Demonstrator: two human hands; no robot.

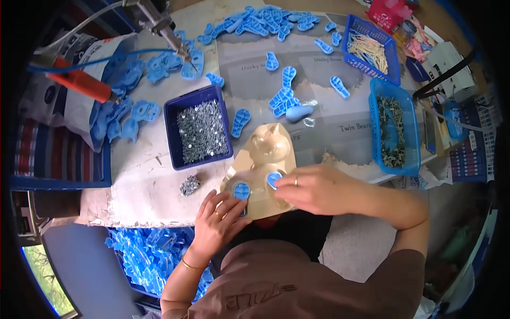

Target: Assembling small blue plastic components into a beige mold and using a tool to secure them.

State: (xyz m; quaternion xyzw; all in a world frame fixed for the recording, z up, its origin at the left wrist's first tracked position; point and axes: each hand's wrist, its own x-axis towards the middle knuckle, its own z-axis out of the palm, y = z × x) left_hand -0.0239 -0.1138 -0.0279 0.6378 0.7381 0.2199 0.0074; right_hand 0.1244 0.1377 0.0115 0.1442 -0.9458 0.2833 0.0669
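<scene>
Basically, the tan bear-shaped shell (268, 170) lay on the bench (143, 186), long axis running away from the person. Right hand (313, 187) pinched a blue foot insert (273, 179) at its right foot socket; left hand (220, 220), fingers spread, pressed the other blue insert (241, 190), both equally near.

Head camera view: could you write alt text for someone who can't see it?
Two bare hands, left hand and right hand, press small blue foot-shaped pieces into a tan animal-shaped toy body on a worktable. Behind it sit a dark blue tray of small metal screws, scattered blue parts and two blue baskets.
</scene>
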